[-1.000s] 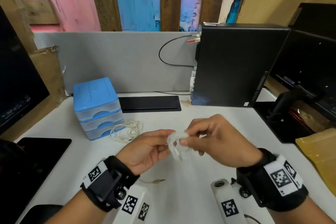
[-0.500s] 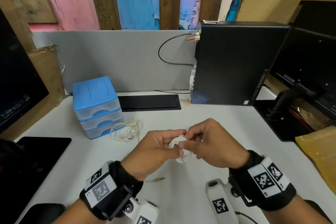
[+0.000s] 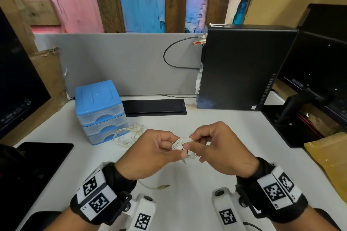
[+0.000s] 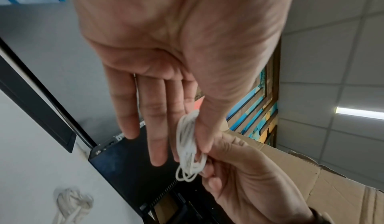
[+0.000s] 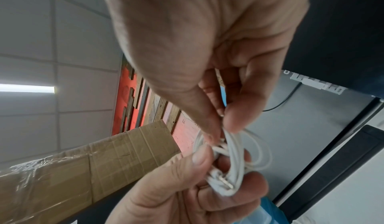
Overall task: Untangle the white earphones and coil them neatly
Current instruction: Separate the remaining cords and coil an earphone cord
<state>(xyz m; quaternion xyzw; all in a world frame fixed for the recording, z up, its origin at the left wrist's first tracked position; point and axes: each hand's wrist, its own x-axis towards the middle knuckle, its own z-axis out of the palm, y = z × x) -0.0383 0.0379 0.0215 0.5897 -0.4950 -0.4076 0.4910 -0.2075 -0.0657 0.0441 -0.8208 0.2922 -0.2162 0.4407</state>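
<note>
The white earphones (image 3: 181,144) are wound into a small coil, held above the white desk (image 3: 216,178) between both hands. My left hand (image 3: 175,153) pinches the coil between thumb and fingers; in the left wrist view the coil (image 4: 187,145) lies against nearly straight fingers. My right hand (image 3: 193,145) pinches the same coil from the right with thumb and forefinger, seen close in the right wrist view at the coil (image 5: 234,158). The metal plug (image 3: 184,161) sticks out under the coil.
A second, cream earphone tangle (image 3: 129,133) lies by the blue drawer unit (image 3: 99,110); its jack (image 3: 164,186) rests near my left wrist. A black computer tower (image 3: 244,67), monitors on both sides, a dark tablet (image 3: 37,165) and a brown envelope (image 3: 330,155) ring the desk.
The hands have come closer together and dropped slightly. The loose loop has been drawn into a tighter coil, and the plug end now shows beneath it.
</note>
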